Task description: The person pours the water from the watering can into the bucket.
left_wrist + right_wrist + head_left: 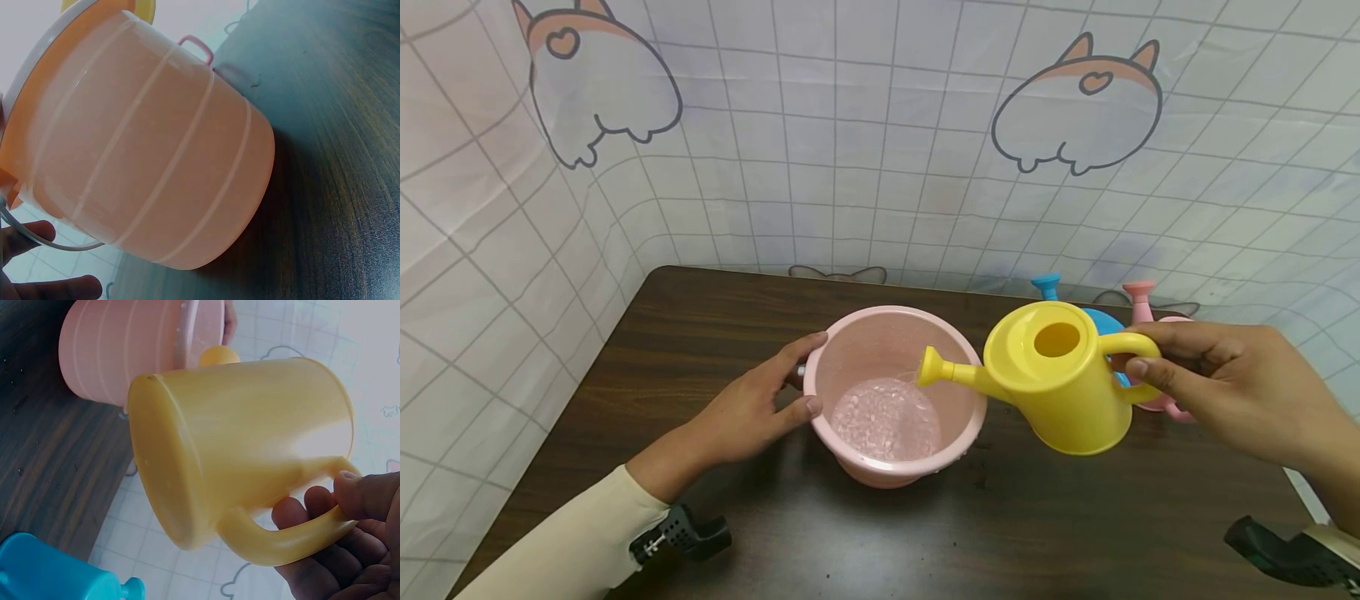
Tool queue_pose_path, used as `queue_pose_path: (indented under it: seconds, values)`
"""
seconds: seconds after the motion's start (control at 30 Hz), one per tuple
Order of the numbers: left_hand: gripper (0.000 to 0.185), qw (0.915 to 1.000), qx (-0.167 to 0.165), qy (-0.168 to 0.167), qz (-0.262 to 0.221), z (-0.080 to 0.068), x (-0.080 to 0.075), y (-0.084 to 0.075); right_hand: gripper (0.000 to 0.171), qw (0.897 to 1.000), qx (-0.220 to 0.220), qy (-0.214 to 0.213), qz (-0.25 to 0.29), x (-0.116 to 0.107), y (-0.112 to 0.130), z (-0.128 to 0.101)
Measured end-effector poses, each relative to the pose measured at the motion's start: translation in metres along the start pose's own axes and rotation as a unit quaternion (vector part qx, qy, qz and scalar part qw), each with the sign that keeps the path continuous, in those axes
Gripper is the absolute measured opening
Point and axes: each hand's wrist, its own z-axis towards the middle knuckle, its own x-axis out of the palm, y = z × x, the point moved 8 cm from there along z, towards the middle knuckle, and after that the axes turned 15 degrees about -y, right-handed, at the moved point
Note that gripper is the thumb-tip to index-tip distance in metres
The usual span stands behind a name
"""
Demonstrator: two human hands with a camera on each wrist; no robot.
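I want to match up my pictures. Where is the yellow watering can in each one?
Head: yellow watering can right of middle, held by the right hand, spout over the pink bucket.
Left wrist: only a yellow sliver at the top, behind the bucket.
Right wrist: fills the middle.
Shared landmark: the pink bucket.

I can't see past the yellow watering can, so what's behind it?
Behind the yellow watering can, a blue watering can and a pink one stand on the table; only spouts and edges show, their bodies hidden.
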Motion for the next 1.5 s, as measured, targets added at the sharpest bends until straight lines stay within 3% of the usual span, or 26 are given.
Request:
queue_pose_path:
  seconds: [1.5]
  values:
    - [0.074, 1.0000, 0.000, 0.003, -0.001, 0.0004, 0.0004, -0.0010, 0.024, 1.000, 0.003, -0.001, 0.001, -0.0006, -0.0005, 0.0011]
